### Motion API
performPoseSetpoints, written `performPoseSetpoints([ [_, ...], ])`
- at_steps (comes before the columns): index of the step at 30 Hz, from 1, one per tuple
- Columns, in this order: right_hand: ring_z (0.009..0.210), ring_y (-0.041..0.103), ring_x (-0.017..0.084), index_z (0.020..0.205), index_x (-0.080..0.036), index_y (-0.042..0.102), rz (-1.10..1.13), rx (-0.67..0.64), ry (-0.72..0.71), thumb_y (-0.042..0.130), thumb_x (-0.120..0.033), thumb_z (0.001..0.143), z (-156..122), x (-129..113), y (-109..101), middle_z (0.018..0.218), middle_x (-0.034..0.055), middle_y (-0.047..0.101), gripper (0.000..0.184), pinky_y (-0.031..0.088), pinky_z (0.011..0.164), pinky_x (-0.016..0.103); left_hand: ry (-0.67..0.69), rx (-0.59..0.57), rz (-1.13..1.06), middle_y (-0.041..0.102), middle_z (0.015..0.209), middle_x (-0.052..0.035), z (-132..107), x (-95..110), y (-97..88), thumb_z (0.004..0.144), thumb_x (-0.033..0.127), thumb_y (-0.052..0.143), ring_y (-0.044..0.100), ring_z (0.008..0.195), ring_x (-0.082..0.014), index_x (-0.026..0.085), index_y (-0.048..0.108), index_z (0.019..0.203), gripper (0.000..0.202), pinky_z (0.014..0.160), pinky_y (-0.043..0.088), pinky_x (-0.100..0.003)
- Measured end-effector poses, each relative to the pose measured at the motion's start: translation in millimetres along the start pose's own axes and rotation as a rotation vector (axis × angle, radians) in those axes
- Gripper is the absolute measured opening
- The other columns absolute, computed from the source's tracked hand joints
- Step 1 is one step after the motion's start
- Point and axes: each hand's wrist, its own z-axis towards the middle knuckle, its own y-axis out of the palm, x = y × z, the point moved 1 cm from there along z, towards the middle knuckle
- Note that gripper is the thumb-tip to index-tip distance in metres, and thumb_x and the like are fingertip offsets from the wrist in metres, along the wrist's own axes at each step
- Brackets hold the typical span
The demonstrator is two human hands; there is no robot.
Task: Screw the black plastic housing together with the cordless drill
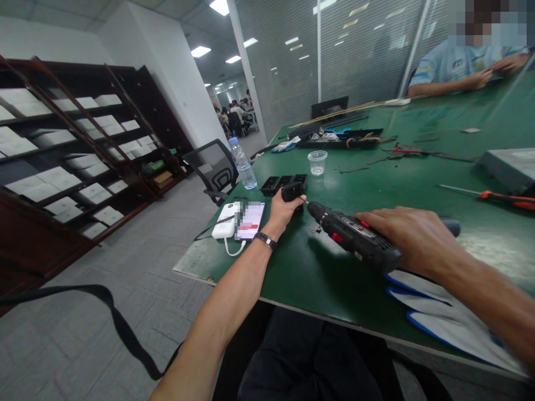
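My right hand [416, 236] is wrapped round a black cordless drill [353, 231] with red buttons, held above the green table and pointing left. The drill's tip is close to a small black part [293, 192] that my left hand [281, 213] grips; whether bit and part touch is hard to tell. My left fingers are closed round the part, and its underside is hidden. Just behind it lies a black compartment tray [270, 185]. A white power bank [225, 221] and a phone [249, 221], joined by a white cable, rest left of my left hand.
A water bottle [243, 164] and a clear plastic cup [317, 162] stand beyond the tray. White gloves [447, 317] with blue edges lie under my right forearm. An orange-handled screwdriver [501, 197] and a grey box [510, 170] are at right. Another person [463, 67] sits across the table.
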Motion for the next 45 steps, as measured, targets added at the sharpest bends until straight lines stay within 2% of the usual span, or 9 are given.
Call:
performPoseSetpoints([
  [9,0.091,0.072,0.029,0.125,-0.024,0.068,0.052,-0.019,0.031,0.058,-0.028,0.085,1.5,-0.8,1.0,0.12,0.0116,0.077,0.042,0.045,0.068,0.038,-0.002,0.003,0.014,0.075,0.102,-0.0053,1.2,-1.6,-0.4,0.064,0.029,0.094,0.068,0.099,-0.0216,0.017,0.071,0.102,0.047,0.098,0.056,-0.039],
  [19,0.092,0.072,0.03,0.127,-0.024,0.069,0.026,0.026,0.011,0.061,-0.028,0.082,-0.1,2.7,4.9,0.117,0.011,0.078,0.046,0.047,0.072,0.039,-0.009,0.013,-0.014,0.075,0.102,-0.0054,-1.2,1.7,1.3,0.062,0.029,0.095,0.068,0.098,-0.0211,0.017,0.071,0.102,0.048,0.099,0.055,-0.04],
  [28,0.097,0.073,0.031,0.129,-0.024,0.068,0.057,0.0,0.031,0.06,-0.028,0.085,2.4,0.7,3.4,0.122,0.0113,0.077,0.046,0.051,0.074,0.04,0.0,0.025,-0.023,0.076,0.106,-0.0071,-3.6,4.9,2.7,0.064,0.025,0.093,0.069,0.096,-0.0206,0.016,0.071,0.103,0.046,0.094,0.057,-0.038],
  [35,0.1,0.074,0.033,0.128,-0.025,0.07,0.123,-0.019,0.042,0.06,-0.031,0.086,2.3,0.0,2.8,0.124,0.011,0.077,0.043,0.053,0.076,0.043,-0.005,0.018,-0.03,0.075,0.104,-0.0069,-2.8,3.5,0.5,0.062,0.027,0.095,0.068,0.096,-0.021,0.017,0.072,0.103,0.047,0.098,0.055,-0.04],
  [40,0.102,0.073,0.032,0.129,-0.023,0.069,0.105,-0.014,0.028,0.059,-0.025,0.083,2.4,0.1,3.9,0.125,0.0127,0.076,0.047,0.054,0.078,0.042,-0.001,0.02,-0.019,0.074,0.103,-0.0064,-1.2,-0.1,-0.3,0.062,0.03,0.095,0.067,0.094,-0.02,0.017,0.072,0.104,0.049,0.095,0.056,-0.039],
  [45,0.1,0.073,0.033,0.13,-0.024,0.069,0.101,0.006,0.03,0.062,-0.031,0.083,1.6,2.8,8.2,0.121,0.0106,0.077,0.048,0.054,0.078,0.043,0.015,0.008,-0.012,0.074,0.102,-0.0061,-1.6,-0.5,0.1,0.063,0.031,0.094,0.067,0.092,-0.0195,0.016,0.071,0.104,0.049,0.091,0.057,-0.038],
])
